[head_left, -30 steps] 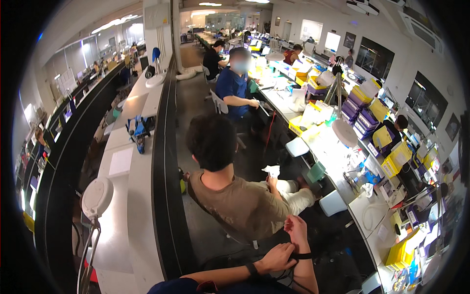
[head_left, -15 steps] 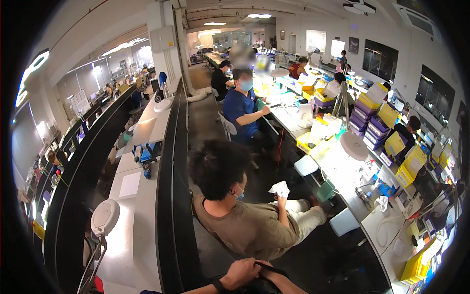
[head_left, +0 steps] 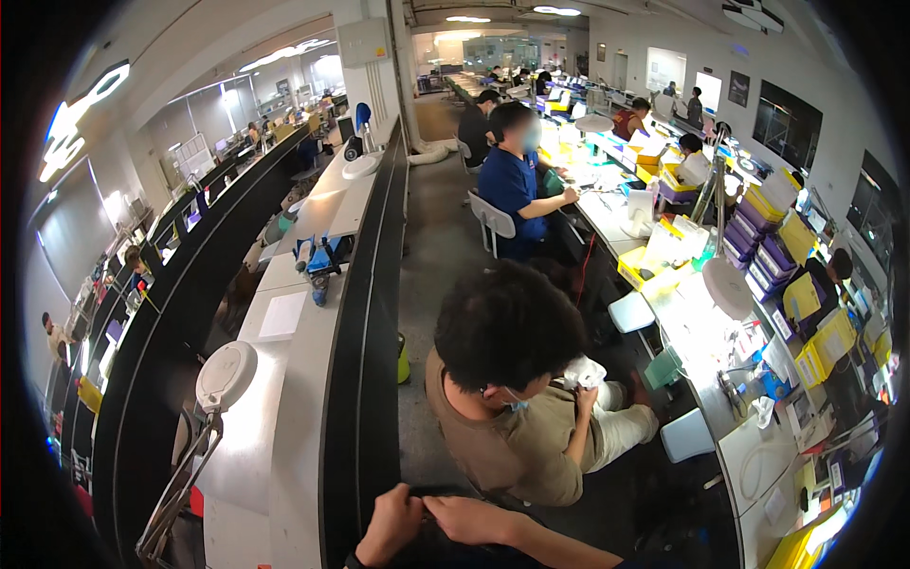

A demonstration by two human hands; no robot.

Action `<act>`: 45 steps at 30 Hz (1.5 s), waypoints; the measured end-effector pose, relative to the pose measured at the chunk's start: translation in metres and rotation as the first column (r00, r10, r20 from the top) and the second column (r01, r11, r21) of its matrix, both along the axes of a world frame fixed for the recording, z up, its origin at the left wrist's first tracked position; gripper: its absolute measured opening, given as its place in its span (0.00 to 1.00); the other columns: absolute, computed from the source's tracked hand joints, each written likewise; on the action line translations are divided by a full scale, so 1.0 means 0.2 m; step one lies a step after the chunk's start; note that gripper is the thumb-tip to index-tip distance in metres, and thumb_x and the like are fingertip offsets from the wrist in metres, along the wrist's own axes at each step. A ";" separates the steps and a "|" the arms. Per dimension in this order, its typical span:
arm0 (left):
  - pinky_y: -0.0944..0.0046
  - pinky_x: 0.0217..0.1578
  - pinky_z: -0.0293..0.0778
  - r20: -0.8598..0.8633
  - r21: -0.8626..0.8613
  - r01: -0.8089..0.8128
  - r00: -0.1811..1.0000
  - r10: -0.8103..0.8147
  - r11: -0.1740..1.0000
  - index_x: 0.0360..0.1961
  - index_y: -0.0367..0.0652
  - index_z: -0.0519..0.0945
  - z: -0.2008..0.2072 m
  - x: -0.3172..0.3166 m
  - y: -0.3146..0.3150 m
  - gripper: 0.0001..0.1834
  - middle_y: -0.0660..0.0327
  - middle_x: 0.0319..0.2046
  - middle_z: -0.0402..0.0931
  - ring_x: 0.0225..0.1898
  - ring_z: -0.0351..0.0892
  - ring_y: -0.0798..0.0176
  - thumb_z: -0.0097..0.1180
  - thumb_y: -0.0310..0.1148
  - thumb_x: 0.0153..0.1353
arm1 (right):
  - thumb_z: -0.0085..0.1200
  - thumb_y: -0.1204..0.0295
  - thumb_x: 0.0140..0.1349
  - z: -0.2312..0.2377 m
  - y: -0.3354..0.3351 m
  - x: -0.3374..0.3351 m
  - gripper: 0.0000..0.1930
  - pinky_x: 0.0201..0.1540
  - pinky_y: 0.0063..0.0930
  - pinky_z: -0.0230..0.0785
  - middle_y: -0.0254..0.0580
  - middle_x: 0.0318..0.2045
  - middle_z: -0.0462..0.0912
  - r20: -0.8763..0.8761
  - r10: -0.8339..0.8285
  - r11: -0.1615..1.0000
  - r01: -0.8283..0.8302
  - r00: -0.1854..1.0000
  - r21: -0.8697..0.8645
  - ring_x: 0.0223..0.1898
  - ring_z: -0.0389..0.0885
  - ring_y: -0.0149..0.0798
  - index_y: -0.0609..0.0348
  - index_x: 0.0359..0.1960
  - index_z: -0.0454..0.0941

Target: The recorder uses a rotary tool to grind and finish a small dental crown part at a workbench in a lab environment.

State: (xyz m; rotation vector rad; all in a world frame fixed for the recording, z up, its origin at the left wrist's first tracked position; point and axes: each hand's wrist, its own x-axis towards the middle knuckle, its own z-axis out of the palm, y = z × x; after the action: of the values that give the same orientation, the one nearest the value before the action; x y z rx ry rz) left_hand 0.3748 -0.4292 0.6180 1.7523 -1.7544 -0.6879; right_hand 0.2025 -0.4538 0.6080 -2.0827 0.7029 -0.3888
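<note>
At the lower edge, my left hand [head_left: 392, 522] is closed with its fingers curled, a dark band round its wrist. My right hand [head_left: 457, 518] is closed too, its fingertips close against the left hand. The black strap seen between them half a second ago hardly shows now against the dark background. Just ahead of my hands sits a person in a brown shirt [head_left: 512, 446], head bent, holding a crumpled white cloth [head_left: 583, 373] in the lap. My hands are apart from that person.
A black partition [head_left: 355, 379] runs along the left, beside a bench with a round lamp [head_left: 226, 376]. On the right stands a long lit workbench [head_left: 697, 379] with yellow and purple bins [head_left: 758, 237]. A person in blue [head_left: 512, 190] sits farther ahead. Pale stools [head_left: 687, 434] stand by the bench.
My view has turned left, so the scene sits farther right. My hands now appear farther left. The seated person's head has bent down over the cloth.
</note>
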 end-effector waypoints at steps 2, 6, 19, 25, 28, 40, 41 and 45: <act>0.59 0.23 0.69 -0.199 0.053 -0.179 0.962 0.186 0.982 0.26 0.31 0.74 -0.05 0.11 -0.01 0.06 0.49 0.19 0.74 0.22 0.76 0.54 0.48 0.25 0.54 | 0.48 0.71 0.65 0.02 0.02 0.01 0.15 0.49 0.41 0.71 0.61 0.41 0.79 0.365 0.004 0.948 0.113 0.931 -0.297 0.47 0.78 0.55 0.70 0.49 0.73; 0.71 0.20 0.62 -0.435 -0.117 -0.226 0.887 0.155 0.967 0.28 0.31 0.76 -0.05 0.18 -0.04 0.07 0.63 0.16 0.69 0.19 0.65 0.75 0.45 0.22 0.54 | 0.49 0.67 0.66 -0.01 -0.04 0.01 0.15 0.49 0.38 0.71 0.51 0.46 0.80 0.260 0.120 0.970 -0.169 0.958 0.174 0.46 0.79 0.52 0.62 0.50 0.75; 0.53 0.27 0.70 0.004 0.379 0.112 0.992 -0.122 0.919 0.26 0.26 0.77 -0.21 0.06 -0.22 0.20 0.44 0.18 0.76 0.22 0.78 0.54 0.57 0.40 0.53 | 0.54 0.55 0.62 -0.05 0.12 0.26 0.20 0.35 0.41 0.73 0.52 0.24 0.79 0.277 0.168 0.978 -0.125 0.946 -0.168 0.32 0.80 0.53 0.64 0.32 0.72; 0.50 0.28 0.73 -0.016 0.560 0.394 0.885 -0.465 0.729 0.26 0.28 0.79 -0.32 0.02 -0.32 0.21 0.37 0.22 0.76 0.25 0.78 0.39 0.56 0.42 0.54 | 0.60 0.57 0.55 -0.15 0.14 0.31 0.17 0.31 0.35 0.75 0.44 0.23 0.80 0.122 -0.086 0.914 0.127 0.989 -0.386 0.27 0.82 0.44 0.60 0.30 0.72; 0.53 0.31 0.73 -0.026 0.643 0.574 0.678 -0.735 0.507 0.32 0.37 0.81 -0.15 -0.05 -0.45 0.18 0.43 0.30 0.80 0.28 0.80 0.44 0.58 0.45 0.55 | 0.60 0.56 0.56 -0.05 0.11 0.31 0.19 0.30 0.33 0.76 0.44 0.26 0.79 0.092 -0.235 0.879 0.252 0.968 -0.405 0.29 0.83 0.42 0.61 0.33 0.73; 0.53 0.34 0.74 -0.071 0.545 0.834 0.152 -0.986 0.090 0.35 0.41 0.82 0.04 -0.42 -0.69 0.19 0.47 0.33 0.81 0.32 0.80 0.48 0.58 0.48 0.55 | 0.60 0.57 0.54 0.12 -0.21 0.23 0.27 0.50 0.41 0.69 0.49 0.47 0.71 -0.347 -0.432 0.902 0.393 0.832 -0.182 0.50 0.74 0.49 0.62 0.51 0.70; 0.52 0.34 0.74 -0.072 0.551 0.833 0.108 -0.992 0.051 0.35 0.41 0.82 0.03 -0.46 -0.69 0.19 0.47 0.33 0.81 0.32 0.80 0.48 0.57 0.48 0.55 | 0.60 0.57 0.54 0.17 -0.25 0.21 0.27 0.50 0.41 0.69 0.49 0.47 0.71 -0.343 -0.476 0.879 0.443 0.810 -0.175 0.50 0.74 0.49 0.62 0.51 0.70; 0.52 0.34 0.73 -0.045 0.578 0.805 -0.130 -0.991 -0.132 0.36 0.41 0.82 -0.02 -0.54 -0.66 0.20 0.48 0.33 0.81 0.33 0.80 0.49 0.57 0.49 0.56 | 0.50 0.49 0.61 0.20 -0.34 0.14 0.27 0.49 0.41 0.71 0.44 0.52 0.71 -0.448 -0.348 0.862 0.469 0.823 0.192 0.51 0.75 0.47 0.57 0.53 0.71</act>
State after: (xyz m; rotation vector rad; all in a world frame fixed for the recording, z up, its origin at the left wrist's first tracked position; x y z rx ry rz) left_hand 0.2674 -0.5618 0.6147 0.2008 -3.4474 -1.4191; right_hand 0.2303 -0.5218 0.6473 -1.7223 1.3891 -0.0749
